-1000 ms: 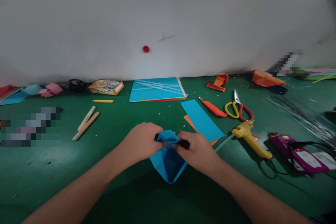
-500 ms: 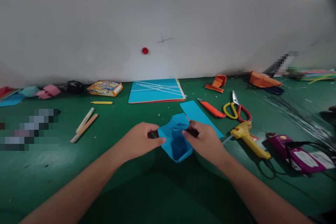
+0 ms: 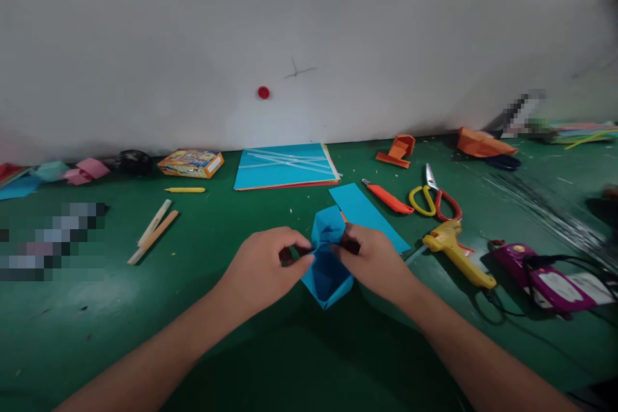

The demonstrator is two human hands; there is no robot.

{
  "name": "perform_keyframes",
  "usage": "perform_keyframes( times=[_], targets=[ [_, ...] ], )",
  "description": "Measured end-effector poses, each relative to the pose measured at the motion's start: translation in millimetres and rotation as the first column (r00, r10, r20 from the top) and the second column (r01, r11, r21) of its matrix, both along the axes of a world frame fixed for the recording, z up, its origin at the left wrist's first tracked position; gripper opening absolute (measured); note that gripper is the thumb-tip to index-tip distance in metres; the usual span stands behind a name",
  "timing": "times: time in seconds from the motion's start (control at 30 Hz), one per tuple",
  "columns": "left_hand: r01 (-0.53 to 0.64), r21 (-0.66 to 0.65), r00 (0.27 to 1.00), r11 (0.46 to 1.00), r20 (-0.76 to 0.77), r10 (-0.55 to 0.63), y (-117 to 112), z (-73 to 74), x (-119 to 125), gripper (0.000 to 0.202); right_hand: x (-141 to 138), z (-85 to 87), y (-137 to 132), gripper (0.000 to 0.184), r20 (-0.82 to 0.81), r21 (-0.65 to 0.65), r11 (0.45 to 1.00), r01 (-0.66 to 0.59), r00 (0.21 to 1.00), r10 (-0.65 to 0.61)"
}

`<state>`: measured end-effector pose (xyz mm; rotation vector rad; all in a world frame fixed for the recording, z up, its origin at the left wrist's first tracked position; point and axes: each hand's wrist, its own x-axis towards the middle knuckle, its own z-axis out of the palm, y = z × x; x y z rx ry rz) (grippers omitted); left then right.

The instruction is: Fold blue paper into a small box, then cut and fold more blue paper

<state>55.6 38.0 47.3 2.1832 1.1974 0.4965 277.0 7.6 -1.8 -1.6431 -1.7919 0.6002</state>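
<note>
A folded blue paper piece (image 3: pixel 327 265) is held just above the green table (image 3: pixel 96 335), between both hands. My left hand (image 3: pixel 263 267) pinches its left edge with thumb and fingers closed. My right hand (image 3: pixel 375 259) pinches its right side, fingers curled. The paper's pointed end faces me and its open upper flap stands up between the thumbs. A flat blue paper strip (image 3: pixel 367 212) lies just behind my right hand, over an orange sheet.
A yellow glue gun (image 3: pixel 456 252), red and yellow scissors (image 3: pixel 434 198) and an orange utility knife (image 3: pixel 389 197) lie to the right. A blue paper stack with glue sticks (image 3: pixel 284 166), a small box (image 3: pixel 192 163), wooden sticks (image 3: pixel 154 228) and a purple device (image 3: pixel 545 280) surround the hands.
The hands moved the blue paper away from me and pressed its sides closer together; the paper now looks narrower, with its top flap raised.
</note>
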Motion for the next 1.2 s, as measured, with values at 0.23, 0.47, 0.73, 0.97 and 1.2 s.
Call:
perform_keyframes(
  times=[0.23, 0.47, 0.73, 0.97, 1.2],
  targets=[
    [0.091, -0.013, 0.996, 0.996, -0.012, -0.092, -10.4, -11.3, 7.5, 0.024, -1.0, 0.3, 0.1, 0.016, -0.022, -0.01, 1.0, -0.02, 1.0, 0.02],
    [0.068, -0.011, 0.997, 0.998, 0.034, -0.068, 2.2, -17.1, 3.7, 0.024, -2.6, 2.7, -1.1, 0.018, -0.006, -0.006, 0.996, -0.085, 0.996, 0.085],
    [-0.066, -0.268, 0.956, 0.961, 0.259, 0.138, 18.4, -36.3, 1.0, 0.039, -4.4, 3.2, -2.8, 0.009, -0.006, -0.048, 0.982, -0.184, 0.983, 0.184],
    [0.034, -0.353, 0.948, 0.935, 0.308, 0.082, 27.5, -41.5, 6.5, 0.023, -7.1, 1.3, -0.5, 0.01, -0.066, 0.0, 0.977, -0.212, 0.975, 0.212],
    [0.1, -0.44, 0.917, 0.893, 0.388, 0.088, 25.4, -53.5, 10.2, 0.037, -9.8, 1.9, -1.6, 0.007, -0.166, -0.066, 0.981, -0.182, 0.971, 0.169]
  ],
)
